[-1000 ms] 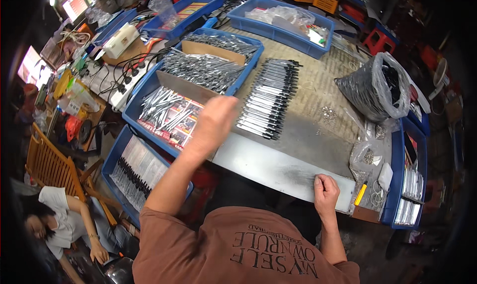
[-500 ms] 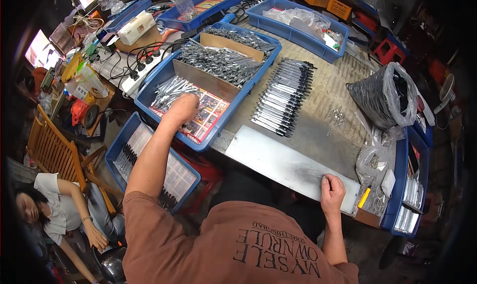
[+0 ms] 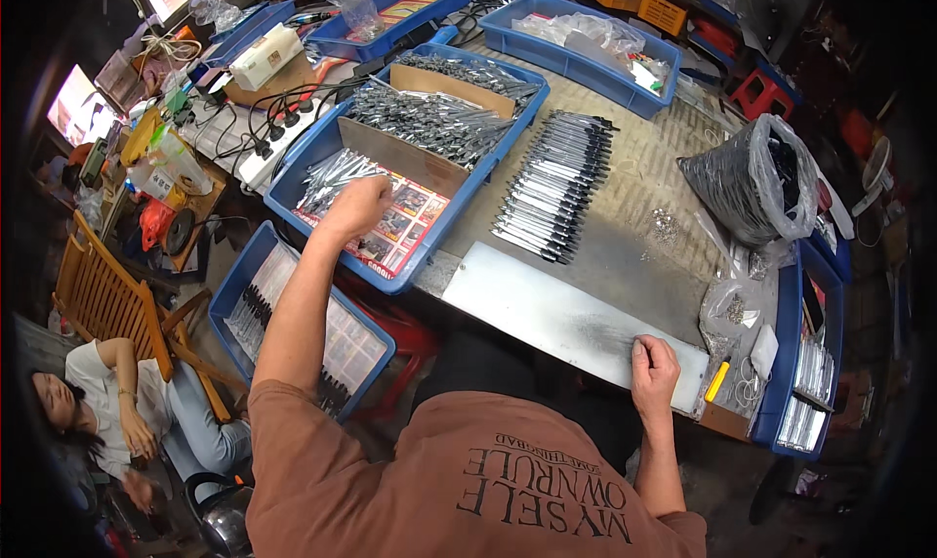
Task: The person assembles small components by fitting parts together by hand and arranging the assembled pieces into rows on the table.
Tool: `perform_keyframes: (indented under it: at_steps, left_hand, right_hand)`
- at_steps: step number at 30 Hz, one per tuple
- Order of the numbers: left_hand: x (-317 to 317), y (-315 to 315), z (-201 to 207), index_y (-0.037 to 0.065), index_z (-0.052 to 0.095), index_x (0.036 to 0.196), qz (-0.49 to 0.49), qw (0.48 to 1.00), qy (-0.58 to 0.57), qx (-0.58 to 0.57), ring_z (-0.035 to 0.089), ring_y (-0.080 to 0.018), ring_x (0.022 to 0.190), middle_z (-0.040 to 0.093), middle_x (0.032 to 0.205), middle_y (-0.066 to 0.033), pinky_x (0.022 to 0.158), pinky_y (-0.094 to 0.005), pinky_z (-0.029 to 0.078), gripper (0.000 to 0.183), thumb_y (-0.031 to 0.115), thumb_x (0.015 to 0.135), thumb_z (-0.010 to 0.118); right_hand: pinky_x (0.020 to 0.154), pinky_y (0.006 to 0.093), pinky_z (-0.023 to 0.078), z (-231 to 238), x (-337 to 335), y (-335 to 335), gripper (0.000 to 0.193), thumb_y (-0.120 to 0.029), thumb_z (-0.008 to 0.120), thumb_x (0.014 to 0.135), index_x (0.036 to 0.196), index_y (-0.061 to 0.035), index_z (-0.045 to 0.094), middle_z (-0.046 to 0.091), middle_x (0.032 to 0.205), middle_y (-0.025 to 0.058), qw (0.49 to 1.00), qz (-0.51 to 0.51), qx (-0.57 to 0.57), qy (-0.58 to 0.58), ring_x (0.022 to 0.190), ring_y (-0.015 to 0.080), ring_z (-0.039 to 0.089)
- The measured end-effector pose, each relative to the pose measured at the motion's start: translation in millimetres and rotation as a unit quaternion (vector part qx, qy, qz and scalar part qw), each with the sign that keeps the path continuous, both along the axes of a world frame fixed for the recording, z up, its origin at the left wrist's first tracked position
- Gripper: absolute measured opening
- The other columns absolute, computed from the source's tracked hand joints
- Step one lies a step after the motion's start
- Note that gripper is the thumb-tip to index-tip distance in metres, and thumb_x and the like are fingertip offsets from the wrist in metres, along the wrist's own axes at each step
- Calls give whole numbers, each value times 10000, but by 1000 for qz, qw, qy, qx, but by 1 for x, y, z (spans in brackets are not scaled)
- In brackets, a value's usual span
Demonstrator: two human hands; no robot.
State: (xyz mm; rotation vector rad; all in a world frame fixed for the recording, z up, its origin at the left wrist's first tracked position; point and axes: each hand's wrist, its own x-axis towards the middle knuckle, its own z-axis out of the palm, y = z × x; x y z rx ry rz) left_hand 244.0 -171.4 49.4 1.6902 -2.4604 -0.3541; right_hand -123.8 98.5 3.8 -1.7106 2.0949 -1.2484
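Note:
My left hand is closed, its fingers curled downward over the near compartment of a blue tray. Loose silver pen parts lie beside it on a printed red sheet; whatever the fingers pinch is hidden. On the right end of a flat metal plate, my right hand rests with thumb and fingers pressed together. Anything between them is too small to make out. Beyond the plate, a neat row of silver-and-black pens lies side by side on the table.
Farther compartments of the blue tray hold heaped pen parts. A yellow-handled tool and small metal pieces in a plastic bag lie right. Behind them stands a bag of black parts. A person sits at lower left.
My left hand has shifted very slightly over the tray, still closed. My right hand stays at the plate. The seated person has raised an arm and shifted posture.

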Motion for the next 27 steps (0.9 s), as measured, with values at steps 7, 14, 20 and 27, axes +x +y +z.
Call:
perform_keyframes:
  at_steps: [7, 14, 20, 27]
  left_hand:
    - [-35, 26, 44, -30, 519, 1027, 4, 861, 468, 201, 501, -52, 623, 544, 769, 2, 517, -177, 393, 207, 47, 838, 554]
    - [-88, 66, 49, -23, 542, 1106, -43, 766, 566, 301, 495, -43, 570, 531, 721, 21, 460, -168, 400, 307, 75, 821, 601]
    - [-129, 90, 32, -3, 576, 983, -81, 701, 602, 373, 511, -61, 573, 560, 722, -9, 491, -184, 425, 193, 82, 813, 615]
    - [-177, 122, 12, 23, 575, 900, -92, 653, 611, 438, 524, -67, 551, 579, 718, -39, 475, -183, 435, 156, 101, 788, 652]
  right_hand:
    - [658, 359, 395, -1, -3, 0, 81, -71, 569, 786, 817, 0, 591, 568, 700, 117, 1000, 1, 3, 3, 681, 288, 535]
    - [616, 360, 391, 3, -2, -2, 58, -60, 573, 774, 797, -8, 588, 543, 652, 107, 1000, 0, -26, 3, 608, 282, 514]
    - [572, 324, 417, 17, 5, -3, 75, -54, 570, 785, 815, 13, 587, 566, 683, 118, 996, 20, -15, -89, 614, 250, 542]
    - [599, 272, 436, 37, 26, -6, 148, -114, 573, 836, 850, 33, 589, 603, 773, 108, 969, 76, 2, -234, 662, 163, 559]
